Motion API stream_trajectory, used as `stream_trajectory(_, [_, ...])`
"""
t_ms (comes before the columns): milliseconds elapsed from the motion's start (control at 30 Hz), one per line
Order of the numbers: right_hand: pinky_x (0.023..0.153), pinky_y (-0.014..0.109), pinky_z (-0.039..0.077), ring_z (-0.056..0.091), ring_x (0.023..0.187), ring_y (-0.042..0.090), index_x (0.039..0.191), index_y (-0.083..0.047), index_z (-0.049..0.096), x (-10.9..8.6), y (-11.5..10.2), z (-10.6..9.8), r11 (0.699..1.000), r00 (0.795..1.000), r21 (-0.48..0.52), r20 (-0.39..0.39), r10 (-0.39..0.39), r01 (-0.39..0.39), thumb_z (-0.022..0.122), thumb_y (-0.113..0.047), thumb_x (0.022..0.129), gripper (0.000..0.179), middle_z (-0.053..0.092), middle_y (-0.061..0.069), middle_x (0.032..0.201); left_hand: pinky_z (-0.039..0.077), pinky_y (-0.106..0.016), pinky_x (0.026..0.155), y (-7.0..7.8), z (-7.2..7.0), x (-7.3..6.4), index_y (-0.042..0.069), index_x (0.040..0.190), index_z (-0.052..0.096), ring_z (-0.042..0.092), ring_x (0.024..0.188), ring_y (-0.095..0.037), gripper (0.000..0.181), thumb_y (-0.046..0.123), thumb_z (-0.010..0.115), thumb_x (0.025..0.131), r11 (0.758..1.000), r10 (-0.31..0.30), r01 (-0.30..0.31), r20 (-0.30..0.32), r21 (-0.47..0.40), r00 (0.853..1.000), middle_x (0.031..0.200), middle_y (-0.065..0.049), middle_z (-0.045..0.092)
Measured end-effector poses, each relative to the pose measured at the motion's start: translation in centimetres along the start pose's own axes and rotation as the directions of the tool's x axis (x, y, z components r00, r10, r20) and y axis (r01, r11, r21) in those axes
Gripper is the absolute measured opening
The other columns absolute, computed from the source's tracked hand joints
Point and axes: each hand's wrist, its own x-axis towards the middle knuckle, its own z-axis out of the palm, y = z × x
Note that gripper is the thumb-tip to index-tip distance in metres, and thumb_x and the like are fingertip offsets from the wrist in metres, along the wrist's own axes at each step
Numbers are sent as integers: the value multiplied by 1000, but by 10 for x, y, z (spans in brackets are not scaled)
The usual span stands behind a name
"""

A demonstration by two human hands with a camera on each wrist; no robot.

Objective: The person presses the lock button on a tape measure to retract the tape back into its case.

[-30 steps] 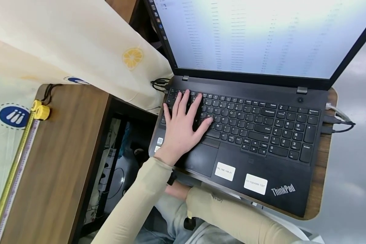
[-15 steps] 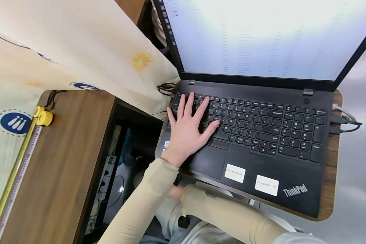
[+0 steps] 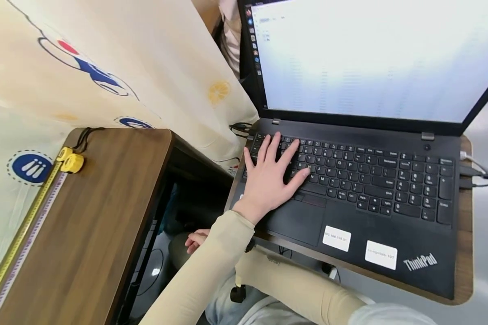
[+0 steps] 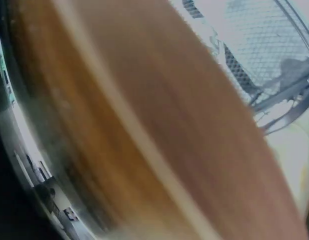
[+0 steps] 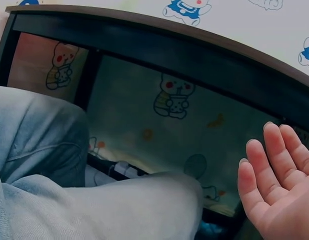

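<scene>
My left hand (image 3: 267, 185) lies palm down on the left part of the black laptop's keyboard (image 3: 349, 171), fingers spread and thumb near the space bar. The laptop's screen (image 3: 370, 67) is lit, with a pale, washed-out list on it. My right arm crosses beneath the left forearm, below the laptop. Beyond that forearm, the fingers of my right hand (image 3: 197, 239) show over the lap. In the right wrist view, this right hand (image 5: 282, 185) holds nothing, its fingers loosely bent beside the knees. The left wrist view is mostly filled by a blurred brown surface (image 4: 184, 125).
The laptop stands on a small wood-topped table (image 3: 466, 253). Cables (image 3: 481, 174) stick out of its right side. To the left, a wooden desk (image 3: 105, 216) bears a yellow tape measure (image 3: 73, 163) with its tape pulled out. A patterned curtain (image 3: 158, 67) hangs behind.
The head view has shifted, so laptop and desk sit further right and lower. My right hand has slid left and its fingers now show past the left forearm. The left hand stays on the keys.
</scene>
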Motion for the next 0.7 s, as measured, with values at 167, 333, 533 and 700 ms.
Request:
stream_trajectory(167, [55,24,50,61,55,17,89,5,66,-1,16,-1,999,1000,43,12,-4,4,46,-20,94,32,68,15,71,6,-69,103,5,10,-10,41,147,22,6,143,-24,69,74,20,86,999,15,-16,36,27,999,156,-2,15])
stream_trajectory(333, [55,31,53,59,51,17,89,6,64,1,17,-2,997,999,73,38,-10,7,46,-20,94,32,65,9,67,6,-68,103,6,10,-8,43,146,20,5,144,-23,69,75,20,85,999,-15,14,34,49,999,156,-1,15])
stream_trajectory(533, [53,26,51,58,50,17,88,8,63,-3,-13,-11,997,997,37,34,-68,67,44,-16,94,32,63,8,64,3,-67,104,3,-2,8,46,146,20,-4,144,-21,69,76,22,84,998,-26,26,-8,51,1000,157,0,11])
stream_trajectory(700, [55,25,50,60,53,15,92,6,63,9,-3,-11,995,996,-49,29,-90,92,41,-20,97,34,66,10,67,1,-66,105,0,-1,8,46,146,17,-6,144,-19,69,76,21,84,999,-20,20,9,40,1000,157,1,9])
